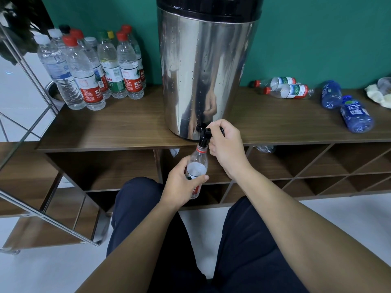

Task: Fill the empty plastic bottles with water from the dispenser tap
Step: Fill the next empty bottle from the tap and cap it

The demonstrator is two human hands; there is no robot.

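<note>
A tall steel water dispenser (203, 70) stands on the wooden shelf top (110, 127). Its black tap (203, 132) sticks out over the front edge. My right hand (226, 144) grips the tap's black lever. My left hand (182, 185) holds a clear plastic bottle (198, 163) with a red neck ring and red label upright, its open mouth right under the spout. Whether water is running I cannot tell.
Several capped, filled bottles (88, 66) stand at the back left of the shelf top. Two clear bottles (285, 87) and two blue bottles (342, 104) lie on their sides at the right, beside a yellowish cloth (376, 94). Open cubbies (317, 163) sit below. My knees are near the shelf.
</note>
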